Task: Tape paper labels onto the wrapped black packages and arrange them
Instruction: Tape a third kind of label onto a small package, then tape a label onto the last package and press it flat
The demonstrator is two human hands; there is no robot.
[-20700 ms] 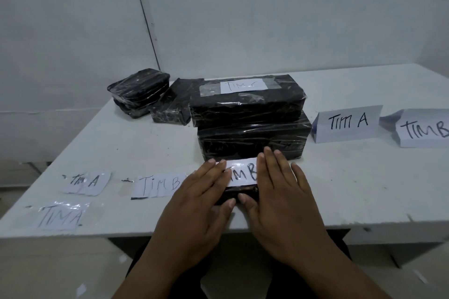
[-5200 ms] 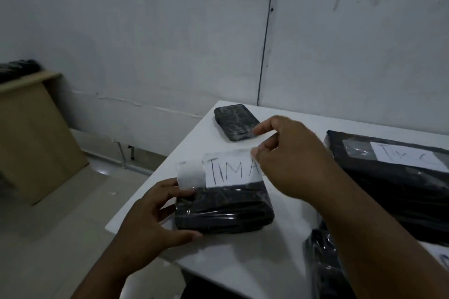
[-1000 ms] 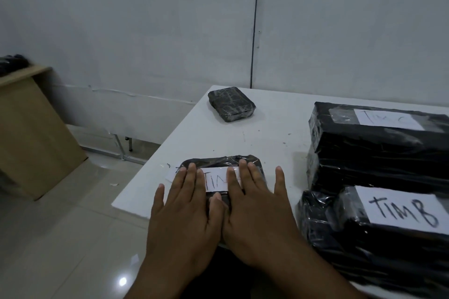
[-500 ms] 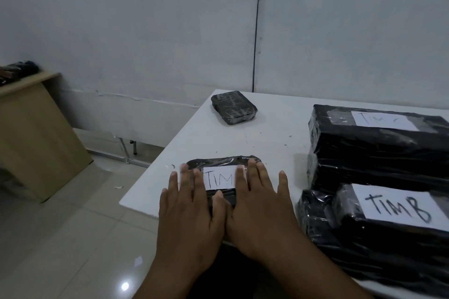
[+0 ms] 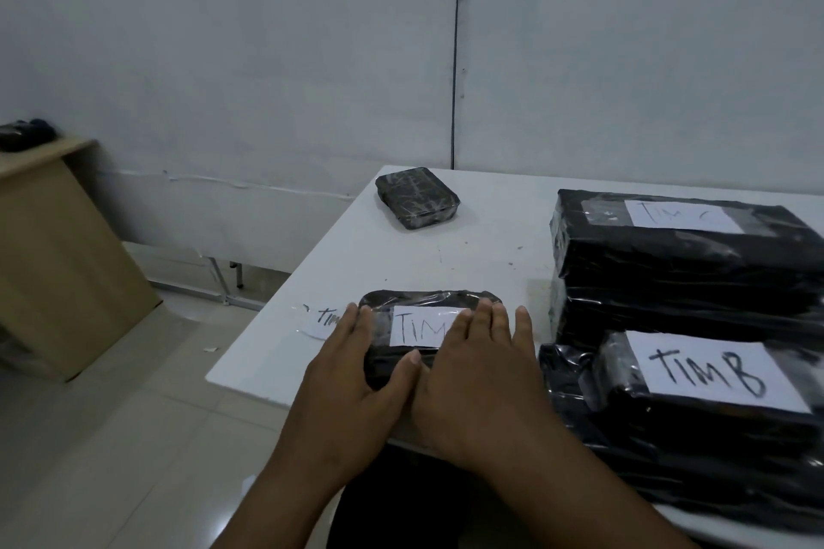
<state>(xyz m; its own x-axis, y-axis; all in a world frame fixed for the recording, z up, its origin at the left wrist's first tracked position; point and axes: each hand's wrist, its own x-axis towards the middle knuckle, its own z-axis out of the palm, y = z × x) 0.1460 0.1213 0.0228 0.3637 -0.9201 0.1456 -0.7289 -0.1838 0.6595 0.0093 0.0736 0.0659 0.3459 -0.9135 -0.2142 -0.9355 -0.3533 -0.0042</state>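
I am seeing five black packages [image 5: 419,203] on the table [image 5: 490,254]. I am counting four paper labels [image 5: 421,328], three taped on packages and one lying loose at the left edge.

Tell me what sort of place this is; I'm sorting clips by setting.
Probably a plain workroom or office: a white table against bare white walls, a tiled floor and a wooden desk beside it.

Dim, soft light; slight wide-angle distortion.

White table [image 5: 490,245], small black package [image 5: 417,203] far corner, loose paper label [image 5: 319,321] near edge, stacked black packages [image 5: 686,263] right
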